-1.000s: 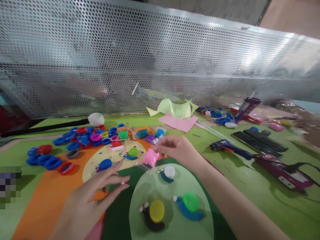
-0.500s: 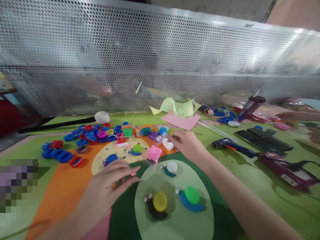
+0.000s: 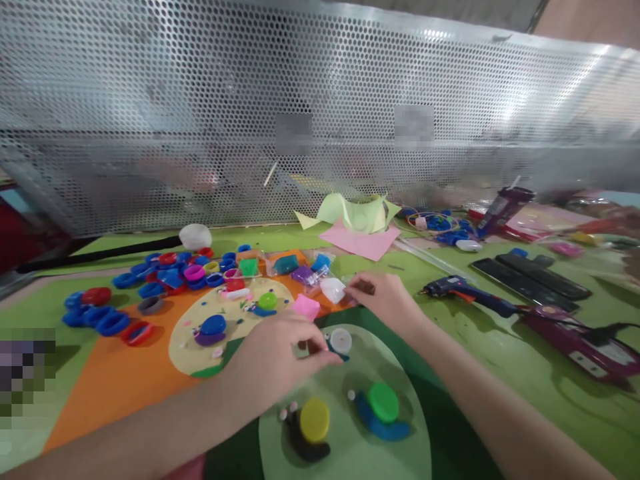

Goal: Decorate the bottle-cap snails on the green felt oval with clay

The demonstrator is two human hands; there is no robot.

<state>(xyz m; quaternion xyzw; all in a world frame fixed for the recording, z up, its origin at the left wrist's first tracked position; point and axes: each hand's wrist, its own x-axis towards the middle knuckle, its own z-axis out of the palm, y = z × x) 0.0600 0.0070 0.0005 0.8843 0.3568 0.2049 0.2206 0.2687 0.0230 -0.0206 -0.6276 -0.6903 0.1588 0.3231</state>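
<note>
The white bottle-cap snail with a blue clay body (image 3: 341, 341) sits at the far end of the pale green oval paper sheet (image 3: 410, 440). The left hand (image 3: 280, 357) pinches narrow at its blue head. A light touch looks best here, as soft clay dents easily. The right hand (image 3: 387, 301) curls close by the small clear packet of white clay (image 3: 332, 289); whether it grips can't be told. The green-cap snail (image 3: 383, 402) sits near, so the wrist should keep high.

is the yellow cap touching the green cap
Apart. The head view shows light green paper between the yellow cap and the green cap.
</note>
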